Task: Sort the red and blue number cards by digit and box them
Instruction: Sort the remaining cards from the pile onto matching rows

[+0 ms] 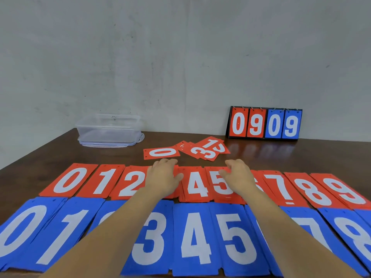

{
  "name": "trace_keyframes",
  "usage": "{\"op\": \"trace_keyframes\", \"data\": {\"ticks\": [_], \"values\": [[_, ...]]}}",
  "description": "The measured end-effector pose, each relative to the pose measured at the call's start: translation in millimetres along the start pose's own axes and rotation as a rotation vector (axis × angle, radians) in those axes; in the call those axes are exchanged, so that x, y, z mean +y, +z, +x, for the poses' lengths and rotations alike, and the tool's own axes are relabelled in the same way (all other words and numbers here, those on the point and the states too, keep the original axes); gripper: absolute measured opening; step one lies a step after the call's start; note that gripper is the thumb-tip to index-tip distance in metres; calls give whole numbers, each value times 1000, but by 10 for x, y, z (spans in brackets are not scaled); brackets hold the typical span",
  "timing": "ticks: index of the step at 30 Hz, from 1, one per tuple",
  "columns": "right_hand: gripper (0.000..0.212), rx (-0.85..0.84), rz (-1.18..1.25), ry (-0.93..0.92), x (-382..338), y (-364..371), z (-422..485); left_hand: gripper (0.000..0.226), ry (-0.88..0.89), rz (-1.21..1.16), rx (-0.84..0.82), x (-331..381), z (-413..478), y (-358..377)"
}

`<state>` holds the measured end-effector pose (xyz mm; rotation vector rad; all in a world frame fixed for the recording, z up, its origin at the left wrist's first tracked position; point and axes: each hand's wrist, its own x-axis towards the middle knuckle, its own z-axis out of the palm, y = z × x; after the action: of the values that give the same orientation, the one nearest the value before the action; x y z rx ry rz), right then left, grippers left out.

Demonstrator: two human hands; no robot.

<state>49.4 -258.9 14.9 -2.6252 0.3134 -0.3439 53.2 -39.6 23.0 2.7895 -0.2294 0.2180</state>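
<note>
Red number cards lie in a row of piles from 0 [69, 180] to 9 [344, 190] across the table. In front of them runs a row of blue piles, with the blue 4 [194, 237] in the middle. A loose red 0 card [161, 152] and a small heap of red cards [204, 150] lie behind the rows. My left hand [163, 177] hovers over the red 3 pile, fingers loosely bent, holding nothing. My right hand [239, 175] reaches over the red 5 and 6 piles, also holding nothing. The clear plastic box [109, 129] stands at the back left.
A black flip scoreboard [265, 124] showing 0909 stands against the wall at the back right. The dark wooden table [281, 157] has bare surface between the loose cards and the scoreboard. A grey wall closes the back.
</note>
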Motion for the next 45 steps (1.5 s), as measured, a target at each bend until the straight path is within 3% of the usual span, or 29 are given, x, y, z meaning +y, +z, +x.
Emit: {"op": "trace_keyframes", "data": {"ticks": [8, 15, 19, 23, 32, 36, 42, 45], "values": [[48, -100, -74, -93, -17, 223, 863, 53, -149, -26, 34, -158, 714, 134], [61, -159, -113, -124, -114, 483, 1380, 45, -363, -56, 97, -479, 1106, 186], [76, -202, -244, -124, -115, 596, 1486, 71, -444, 54, 48, -564, 1345, 244], [73, -169, -321, -136, -76, 673, 1538, 97, -491, 197, -60, -590, 1466, 351], [64, -92, -163, -74, -187, 666, 1444, 63, -410, 184, -2, -694, 1465, 330], [78, -104, 8, 12, -252, 590, 1408, 65, -371, 62, 28, -688, 1413, 259], [93, -48, 47, 106, -258, 569, 1355, 86, -370, -277, 83, -663, 1321, 145], [97, -18, 29, 157, -210, 528, 1333, 84, -404, -394, 81, -672, 1294, 103]]}}
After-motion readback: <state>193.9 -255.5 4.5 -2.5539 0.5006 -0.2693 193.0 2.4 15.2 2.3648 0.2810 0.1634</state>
